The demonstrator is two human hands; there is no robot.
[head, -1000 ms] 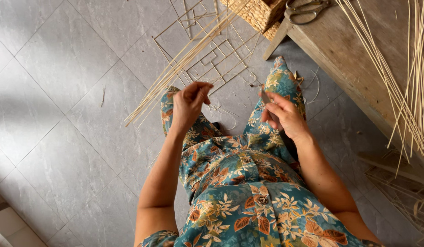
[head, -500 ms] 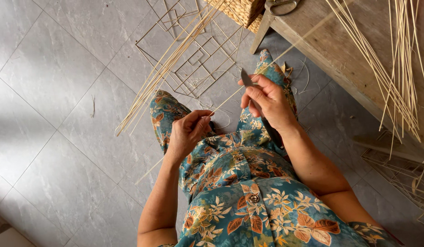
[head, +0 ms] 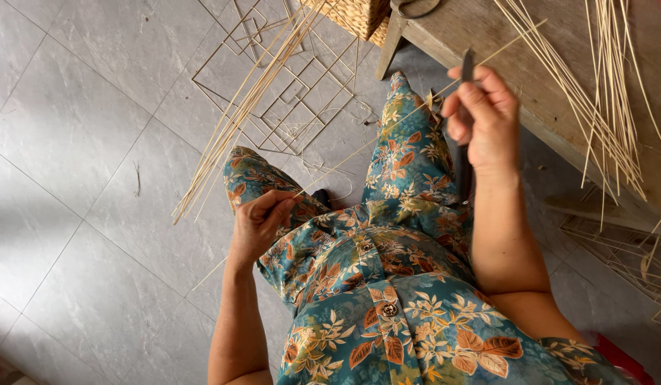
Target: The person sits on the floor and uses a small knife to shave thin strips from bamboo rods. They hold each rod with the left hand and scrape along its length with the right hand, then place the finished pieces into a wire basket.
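I am watching my right hand [head: 481,114] lifting up and away toward the worn wooden bench [head: 530,64], fingers clenched around a dark narrow blade [head: 466,68] that has slid further along the thin pale bamboo sliver [head: 373,139]. My left hand [head: 259,224] is dropping to my lap, pinching the sliver's lower end taut.

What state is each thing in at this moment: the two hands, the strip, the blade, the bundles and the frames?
Left hand: closed on the thin strip, at the knee.
Right hand: raised, gripping the knife.
Thin strip: stretched taut between both hands.
Knife: upright, blade against the strip.
Floor bundle: lying loose, slanted.
Bench strips: fanned over the wooden bench.
Wire frames: flat on the tiled floor.
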